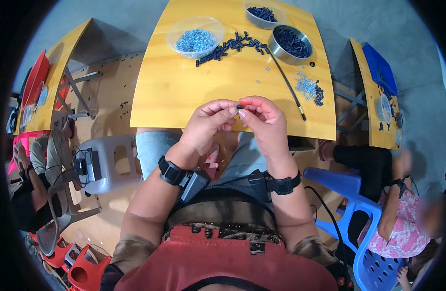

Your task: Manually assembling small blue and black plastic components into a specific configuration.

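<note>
Just above the near edge of the yellow table [174, 97], my left hand [210, 119] and my right hand [264, 116] meet fingertip to fingertip. Both are closed in a pinch on one small black part [239, 106]; its exact kind is too small to make out. Beyond them lies a loose row of black tubular pieces [232, 44]. To the right, a thin black rod [287, 82] rests at a slant. Beside it is a scatter of small clear pieces [306, 86], with more black pieces [319, 96] along its edge.
A clear bowl of clear-blue bits [196, 41], a plastic tub of black pieces [262, 14] and a metal bowl of black pieces [291, 42] stand at the back. Side tables [63, 53] flank mine. A person sits on a blue chair [351, 208] at right, another person at left.
</note>
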Motion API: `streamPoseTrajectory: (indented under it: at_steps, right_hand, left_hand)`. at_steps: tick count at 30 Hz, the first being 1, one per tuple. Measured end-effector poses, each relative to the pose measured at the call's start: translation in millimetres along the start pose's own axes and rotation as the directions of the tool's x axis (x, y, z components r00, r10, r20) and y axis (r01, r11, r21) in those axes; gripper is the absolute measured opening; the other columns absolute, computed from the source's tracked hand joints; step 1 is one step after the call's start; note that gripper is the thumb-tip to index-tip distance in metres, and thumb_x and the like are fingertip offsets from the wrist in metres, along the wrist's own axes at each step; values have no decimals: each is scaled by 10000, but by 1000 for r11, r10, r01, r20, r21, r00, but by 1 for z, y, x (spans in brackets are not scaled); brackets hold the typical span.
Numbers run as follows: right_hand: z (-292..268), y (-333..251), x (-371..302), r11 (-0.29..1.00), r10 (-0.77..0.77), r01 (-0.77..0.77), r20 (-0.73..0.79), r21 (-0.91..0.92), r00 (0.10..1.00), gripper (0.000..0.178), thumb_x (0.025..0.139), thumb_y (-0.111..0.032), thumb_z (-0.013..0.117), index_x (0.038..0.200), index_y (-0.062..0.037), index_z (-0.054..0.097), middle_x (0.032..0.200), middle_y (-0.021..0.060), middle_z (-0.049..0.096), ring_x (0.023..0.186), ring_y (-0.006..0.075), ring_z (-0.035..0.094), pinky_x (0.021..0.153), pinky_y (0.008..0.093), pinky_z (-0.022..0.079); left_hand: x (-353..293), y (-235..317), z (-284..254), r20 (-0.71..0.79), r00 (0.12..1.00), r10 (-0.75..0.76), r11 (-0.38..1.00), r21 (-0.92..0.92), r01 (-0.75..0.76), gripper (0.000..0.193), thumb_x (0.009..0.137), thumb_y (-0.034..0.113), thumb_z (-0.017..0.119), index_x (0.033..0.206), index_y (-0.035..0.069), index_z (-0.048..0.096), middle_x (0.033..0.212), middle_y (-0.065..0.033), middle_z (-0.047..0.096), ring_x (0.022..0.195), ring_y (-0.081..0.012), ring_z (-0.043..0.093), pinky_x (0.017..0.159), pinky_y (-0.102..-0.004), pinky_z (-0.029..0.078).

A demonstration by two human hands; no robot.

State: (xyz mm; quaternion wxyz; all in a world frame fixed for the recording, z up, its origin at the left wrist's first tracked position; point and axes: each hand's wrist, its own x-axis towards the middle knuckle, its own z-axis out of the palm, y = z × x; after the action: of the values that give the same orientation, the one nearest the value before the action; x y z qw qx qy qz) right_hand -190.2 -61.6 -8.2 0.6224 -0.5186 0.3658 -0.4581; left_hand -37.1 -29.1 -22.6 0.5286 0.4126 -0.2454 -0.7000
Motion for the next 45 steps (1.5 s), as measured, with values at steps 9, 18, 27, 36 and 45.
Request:
streamPoseTrajectory:
  at_steps: [9,18,27,36,45]
  right_hand:
    - [0,2,-6,999,18,-14,107,-38,994,168,793,38,632,953,-6,649,893,37,638,790,85,590,678,202,480]
    - [1,-4,-5,936,-166,203,150,-287,975,190,750,57,634,929,-3,660,835,54,623,719,101,585,631,224,479]
    - [1,-2,-7,963,-145,140,-3,-232,989,127,756,48,640,877,12,635,826,54,638,717,91,599,628,212,486]
    - [-3,0,-6,932,-93,82,-15,-353,996,69,764,3,651,830,9,632,769,54,644,675,85,594,591,212,472]
    - [3,-6,-6,677,-278,320,173,-663,945,131,717,-5,636,846,-14,614,781,109,595,715,246,592,621,330,479]
  left_hand:
    - [-11,-1,-11,55,998,-31,990,-134,38,175,855,132,628,1006,44,632,881,-17,636,774,-83,580,676,-205,472]
    - [-11,-5,-10,99,995,0,984,-177,18,178,873,96,588,1033,26,620,911,-65,651,792,-122,617,696,-226,510]
    - [-14,-5,-7,52,999,-12,980,-198,23,175,864,74,593,1020,-4,612,898,-92,655,788,-147,639,713,-250,534]
    - [-13,-9,-6,39,998,-53,994,-89,56,169,879,81,573,1025,3,607,902,-94,651,816,-156,636,714,-260,532]
    - [-9,-14,-11,25,996,-80,986,-146,83,146,879,97,577,1002,25,610,908,-67,646,804,-142,624,728,-274,525]
